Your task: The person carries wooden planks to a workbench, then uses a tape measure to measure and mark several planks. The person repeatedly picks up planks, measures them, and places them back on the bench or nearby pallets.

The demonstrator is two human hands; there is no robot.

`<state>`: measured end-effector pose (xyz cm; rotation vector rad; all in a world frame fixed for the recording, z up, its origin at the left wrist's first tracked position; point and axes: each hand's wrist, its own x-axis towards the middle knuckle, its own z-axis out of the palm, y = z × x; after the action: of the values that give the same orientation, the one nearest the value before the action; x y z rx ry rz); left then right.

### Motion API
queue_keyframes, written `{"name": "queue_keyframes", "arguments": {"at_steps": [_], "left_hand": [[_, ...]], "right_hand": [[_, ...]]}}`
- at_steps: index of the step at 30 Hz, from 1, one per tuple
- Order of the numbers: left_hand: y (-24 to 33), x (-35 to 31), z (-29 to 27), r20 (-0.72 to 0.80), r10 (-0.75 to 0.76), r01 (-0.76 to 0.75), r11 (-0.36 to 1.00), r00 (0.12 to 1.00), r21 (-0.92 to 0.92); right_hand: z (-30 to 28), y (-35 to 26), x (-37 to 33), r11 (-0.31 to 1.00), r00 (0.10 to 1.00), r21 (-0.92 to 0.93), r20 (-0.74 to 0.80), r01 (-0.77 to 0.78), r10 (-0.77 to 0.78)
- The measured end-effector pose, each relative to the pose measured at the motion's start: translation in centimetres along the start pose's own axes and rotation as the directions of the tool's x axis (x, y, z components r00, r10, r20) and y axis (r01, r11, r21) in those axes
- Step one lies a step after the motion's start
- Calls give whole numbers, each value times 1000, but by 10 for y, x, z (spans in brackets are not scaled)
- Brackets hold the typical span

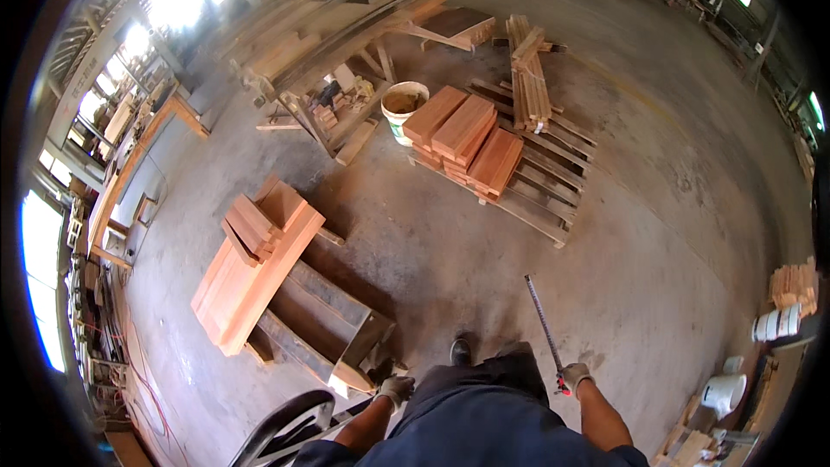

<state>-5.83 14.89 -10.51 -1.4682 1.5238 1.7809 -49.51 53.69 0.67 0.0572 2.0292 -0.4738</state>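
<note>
My right hand [574,376], in a light work glove, is closed around a red tape measure [563,382]. Its long, narrow blade [545,324] sticks out forward over the concrete floor. My left hand [397,390], also gloved, is low beside my left leg with its fingers curled. Close to it are a black metal frame with curved bars [298,419] and the near corner of a low stand [354,372]. What the left fingers hold is hidden. Reddish boards [246,294] rest on the stand's far part, with several shorter pieces [251,229] on top.
Ahead, a wooden pallet [553,177] carries stacked reddish boards [462,134] and a bundle of long strips [529,78]. A white bucket [404,108] stands beside it, near a long workbench [346,35]. White buckets [724,393] and wood lie at the right edge.
</note>
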Motion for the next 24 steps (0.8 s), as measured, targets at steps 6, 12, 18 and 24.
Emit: {"name": "queue_keyframes", "arguments": {"at_steps": [6, 12, 18, 24], "left_hand": [[63, 5, 16, -102, 250, -187, 891, 963, 414], [164, -12, 41, -78, -32, 76, 744, 996, 664], [223, -33, 51, -152, -236, 276, 888, 960, 367], [287, 2, 15, -186, -317, 333, 940, 930, 67]], "right_hand": [[-81, -122, 84, 991, 1000, -132, 26, -6, 10], [-157, -275, 202, 869, 984, -469, -10, 155, -180], [-198, -465, 193, 903, 951, -381, -150, 198, -272], [-193, -511, 284, 780, 874, -559, -186, 281, -449]]}}
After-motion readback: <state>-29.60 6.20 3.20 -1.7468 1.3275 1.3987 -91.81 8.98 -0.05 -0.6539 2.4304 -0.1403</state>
